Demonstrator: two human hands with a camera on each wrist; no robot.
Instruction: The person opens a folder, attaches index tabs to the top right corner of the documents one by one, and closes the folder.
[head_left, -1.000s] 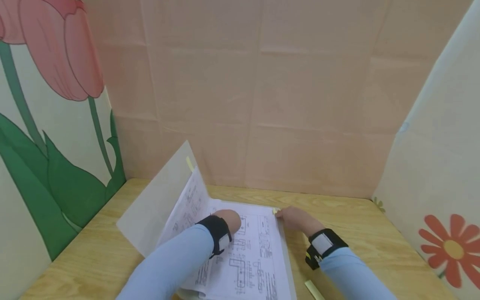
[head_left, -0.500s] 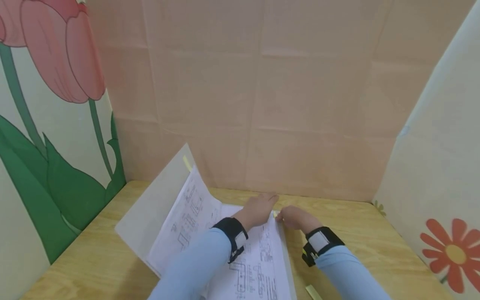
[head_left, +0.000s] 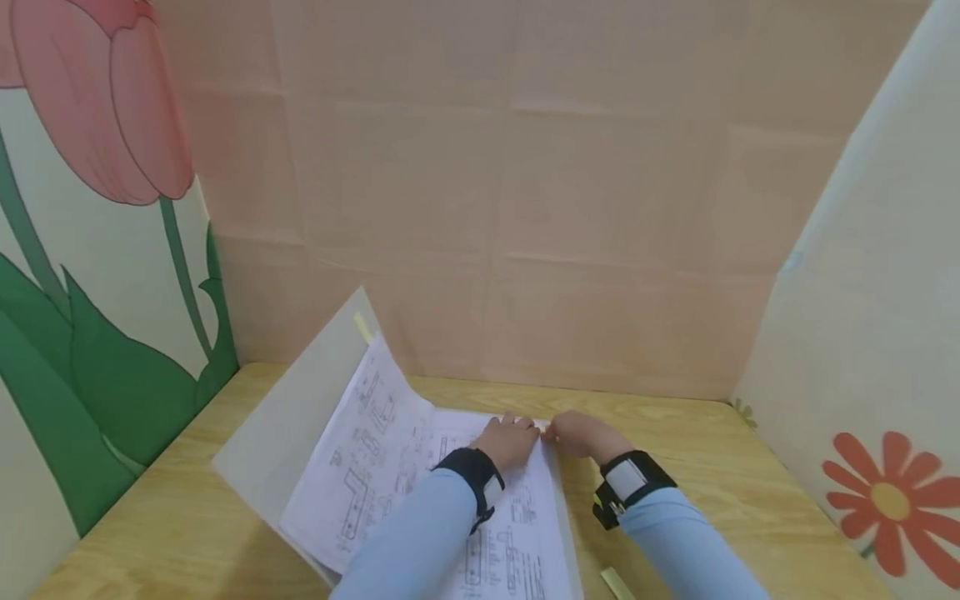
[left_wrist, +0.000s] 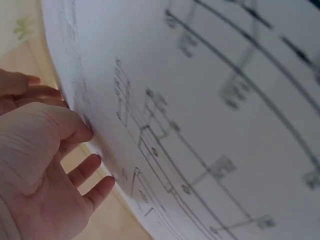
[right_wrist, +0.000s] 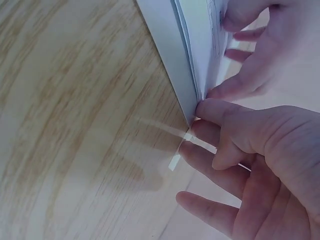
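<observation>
An open folder with a translucent cover (head_left: 296,421) raised at the left holds sheets of technical drawings (head_left: 375,450). At the far right corner of the stack my left hand (head_left: 512,439) pinches the top sheets, thumb on the printed page (left_wrist: 200,100) and fingers (left_wrist: 92,187) beneath its edge. My right hand (head_left: 579,434) is close beside it at the same corner. In the right wrist view the right hand's fingers (right_wrist: 215,112) touch the stack's corner (right_wrist: 192,107) and hold a thin pale-yellow strip (right_wrist: 175,160).
The folder lies on a wooden table (head_left: 712,467) walled in by a pink panel (head_left: 525,208) behind and painted flower panels left and right. Another yellow strip (head_left: 615,582) lies on the table by my right forearm.
My left hand moved from the middle of the page to its far right corner, beside the right hand. The turned sheets have settled further left. The right hand stayed at the corner.
</observation>
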